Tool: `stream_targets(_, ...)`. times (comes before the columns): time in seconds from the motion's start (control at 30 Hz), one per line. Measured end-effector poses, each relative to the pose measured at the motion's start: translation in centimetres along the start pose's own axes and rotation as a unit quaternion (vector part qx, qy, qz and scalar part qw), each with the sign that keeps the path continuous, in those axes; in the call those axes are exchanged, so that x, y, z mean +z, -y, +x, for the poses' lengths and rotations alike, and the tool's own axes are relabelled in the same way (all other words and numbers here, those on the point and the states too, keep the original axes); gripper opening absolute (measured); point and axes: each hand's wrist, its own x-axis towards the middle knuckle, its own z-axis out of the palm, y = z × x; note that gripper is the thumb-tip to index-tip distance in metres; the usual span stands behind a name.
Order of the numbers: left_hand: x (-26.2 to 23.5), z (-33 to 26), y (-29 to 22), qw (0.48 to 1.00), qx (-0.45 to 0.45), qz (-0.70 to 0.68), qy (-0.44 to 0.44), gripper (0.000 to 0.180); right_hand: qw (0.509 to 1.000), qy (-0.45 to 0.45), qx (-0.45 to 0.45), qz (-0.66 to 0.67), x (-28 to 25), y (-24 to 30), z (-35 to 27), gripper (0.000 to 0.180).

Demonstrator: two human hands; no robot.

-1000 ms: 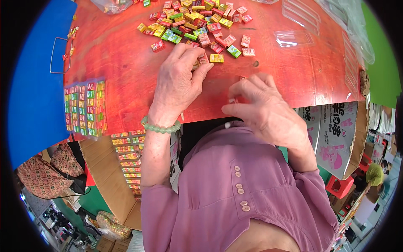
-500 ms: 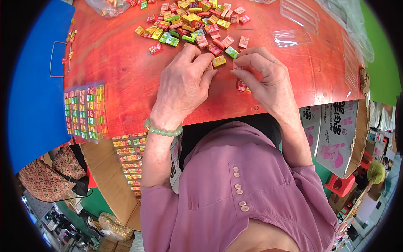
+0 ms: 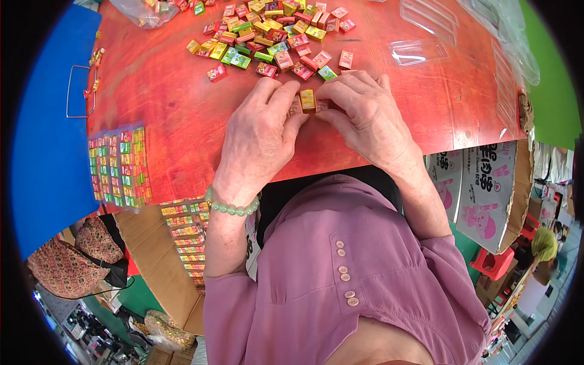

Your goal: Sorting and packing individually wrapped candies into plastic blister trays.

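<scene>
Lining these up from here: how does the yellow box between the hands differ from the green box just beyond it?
The yellow box stands nearly straight in the view; the green box is turned at a slant. The yellow box sits between the fingers of the left hand and right hand; the green box lies at the pile's near edge. Both are small printed boxes.

A small yellow box (image 3: 308, 99) has its long side running twelve to six o'clock. Close beside it, partly covered, are a pink box (image 3: 295, 106) at eight and a second pink box (image 3: 321, 106) at four.
</scene>
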Motion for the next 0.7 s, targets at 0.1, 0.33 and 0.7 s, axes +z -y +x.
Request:
stream_targets(0.1, -0.6, 0.4, -0.2, 0.999, 0.01, -0.005, 0.039, 0.034, 1.0, 0.011, -0.003, -0.01, 0.0, -0.2, 0.1, 0.024)
stream_targets(0.33, -0.2, 0.3, 0.5, 0.999, 0.017, 0.013, 0.05, 0.03, 0.999, 0.042, 0.012, -0.027, -1.1, 0.5, -0.2, 0.029)
stream_targets(0.7, -1.0, 0.4, -0.5, 0.995, 0.035, 0.033, 0.083, 0.04, 0.993, 0.039, 0.109, -0.025, -4.4, 1.0, -3.9, 0.053)
